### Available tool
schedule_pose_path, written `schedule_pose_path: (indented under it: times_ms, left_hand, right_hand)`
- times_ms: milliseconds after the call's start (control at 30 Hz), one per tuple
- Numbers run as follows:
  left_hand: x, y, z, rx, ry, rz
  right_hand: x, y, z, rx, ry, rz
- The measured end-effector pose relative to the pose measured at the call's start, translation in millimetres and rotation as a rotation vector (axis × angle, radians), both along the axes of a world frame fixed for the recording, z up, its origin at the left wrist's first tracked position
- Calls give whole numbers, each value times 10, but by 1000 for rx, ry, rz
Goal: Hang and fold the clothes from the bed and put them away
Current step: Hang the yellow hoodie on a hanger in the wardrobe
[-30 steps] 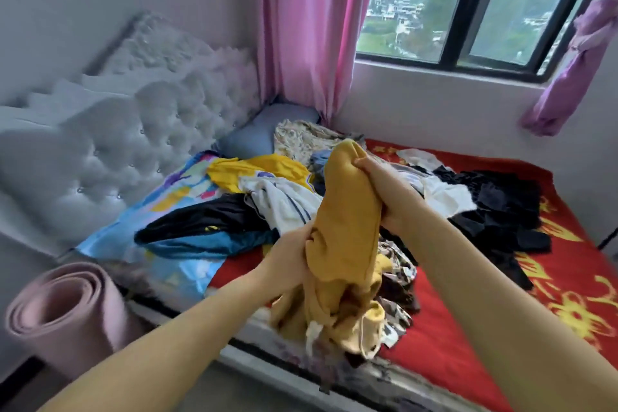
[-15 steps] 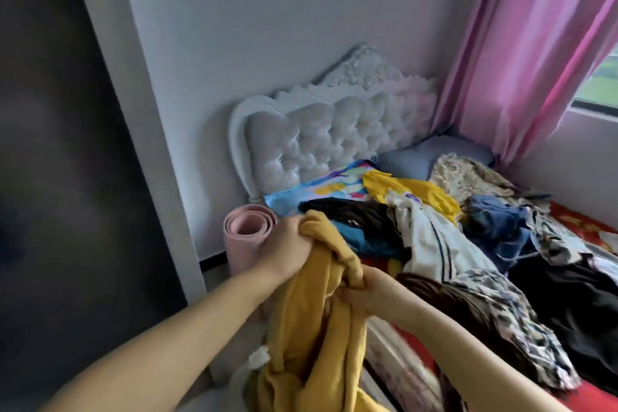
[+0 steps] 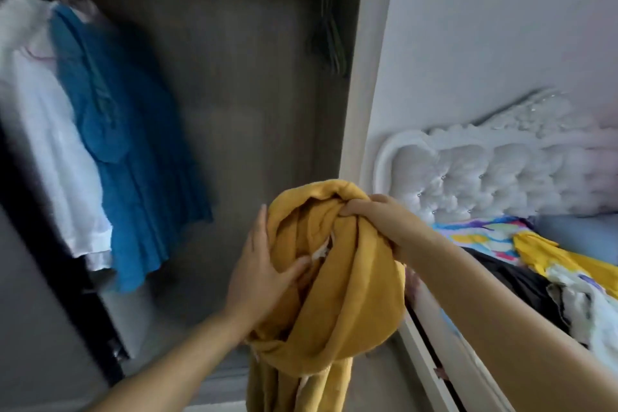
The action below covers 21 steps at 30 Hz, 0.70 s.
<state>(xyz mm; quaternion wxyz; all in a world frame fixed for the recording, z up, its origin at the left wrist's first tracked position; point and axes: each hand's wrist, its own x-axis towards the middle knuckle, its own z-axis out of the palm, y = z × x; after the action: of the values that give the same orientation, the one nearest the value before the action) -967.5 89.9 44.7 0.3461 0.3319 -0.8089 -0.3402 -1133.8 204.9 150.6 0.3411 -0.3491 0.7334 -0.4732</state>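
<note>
Now turned from the bed [image 3: 434,348] toward an open wardrobe [image 3: 234,94] holding hung clothes and spare hangers [image 3: 329,40]. Mustard garment [image 3: 337,278] raised before it, bunched. Right hand [image 3: 384,224] clutching its top fold; left hand [image 3: 259,264] pressing flat, thumb tucked into cloth — likely hanging next.

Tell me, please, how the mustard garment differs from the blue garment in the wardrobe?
The mustard garment is bunched up in both hands; the blue garment hangs full length on a hanger. The mustard one is outside the wardrobe; the blue one is inside. Both are plain-coloured.
</note>
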Motion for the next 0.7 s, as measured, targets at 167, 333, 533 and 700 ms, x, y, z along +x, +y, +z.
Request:
schedule_pose_path:
  times_ms: [167,333,533,700]
  left_hand:
    - [251,-506,-100,333,-139,-175]
    - [691,-1474,228,552,-240,-192]
    - [689,-2163,711,775,-85,-171]
    - [351,-2494,991,847,54,-161]
  right_hand:
    - [347,-777,135,-64,14,4]
    - [412,-1301,190,-26,187,-65]
    - [182,-1858,255,119,802,-136]
    - [-128,-2372,563,104,951,-191]
